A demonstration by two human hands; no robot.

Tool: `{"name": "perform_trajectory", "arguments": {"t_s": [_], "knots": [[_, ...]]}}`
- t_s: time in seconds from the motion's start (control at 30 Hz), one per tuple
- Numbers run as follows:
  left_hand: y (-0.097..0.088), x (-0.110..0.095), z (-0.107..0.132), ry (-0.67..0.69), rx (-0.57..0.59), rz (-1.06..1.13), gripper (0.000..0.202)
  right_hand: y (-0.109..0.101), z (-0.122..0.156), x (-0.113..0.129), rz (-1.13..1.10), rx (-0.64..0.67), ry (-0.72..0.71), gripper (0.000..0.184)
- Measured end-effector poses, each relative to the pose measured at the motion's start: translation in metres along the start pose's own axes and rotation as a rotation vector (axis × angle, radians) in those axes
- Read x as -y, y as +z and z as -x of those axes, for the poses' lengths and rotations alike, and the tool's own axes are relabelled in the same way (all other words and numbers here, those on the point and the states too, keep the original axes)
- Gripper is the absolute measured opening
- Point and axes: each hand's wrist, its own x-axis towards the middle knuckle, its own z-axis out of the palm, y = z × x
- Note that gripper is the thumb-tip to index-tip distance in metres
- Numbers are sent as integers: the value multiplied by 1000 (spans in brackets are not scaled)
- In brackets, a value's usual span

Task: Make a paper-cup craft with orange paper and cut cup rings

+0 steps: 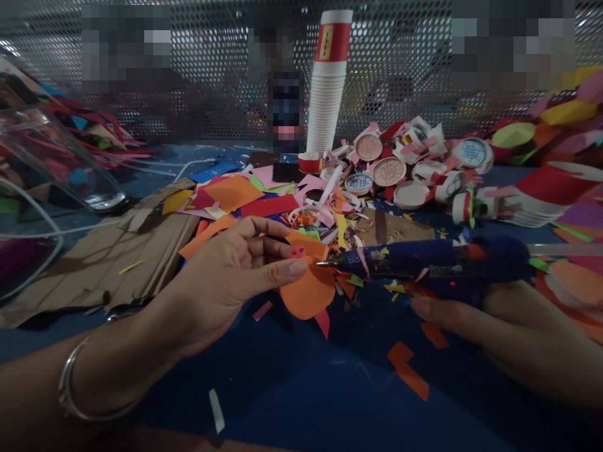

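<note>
My left hand (245,260) pinches an orange paper cutout (308,292) between thumb and fingers. A small red piece with dark dots (298,252) shows at its upper part, and a pink-red point of paper (323,322) sticks out below. My right hand (513,333) is wrapped round the handle of a dark blue hot glue gun (405,260), its red light showing. The gun's metal tip points left and meets the cutout's right side near my left thumb; whether it touches I cannot tell. A glue stick (565,250) runs out of the gun's back.
Behind my hands lie piled coloured paper scraps (235,191) and cut paper cup bases (389,171). A tall stack of paper cups (326,94) stands before a perforated metal screen (211,81). Cardboard (94,263) and a clear container (70,157) are left; more cups (541,194) lie right.
</note>
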Motion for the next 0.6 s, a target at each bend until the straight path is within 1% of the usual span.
{"name": "perform_trajectory", "arguments": {"t_s": [0.07, 0.1, 0.23, 0.4, 0.5, 0.6], "knots": [[0, 0, 0, -3, 8, -2, 43, 0, 0, -1, -41, 82, -36, 28], [0, -1, 0, -6, 12, -3, 42, 1, -1, -1, -49, 99, -45, 27], [0, -1, -1, -7, 0, -12, 40, -1, 0, 1, -53, 77, -35, 27], [-1, 0, 0, -7, -5, -33, 47, -3, -1, 4, -68, 128, 29, 32], [0, 0, 0, -9, -6, -44, 48, -2, -3, 7, -64, 95, 18, 29], [1, -1, -1, -11, -11, -46, 47, 0, -5, 11, -74, 75, 24, 42]]}}
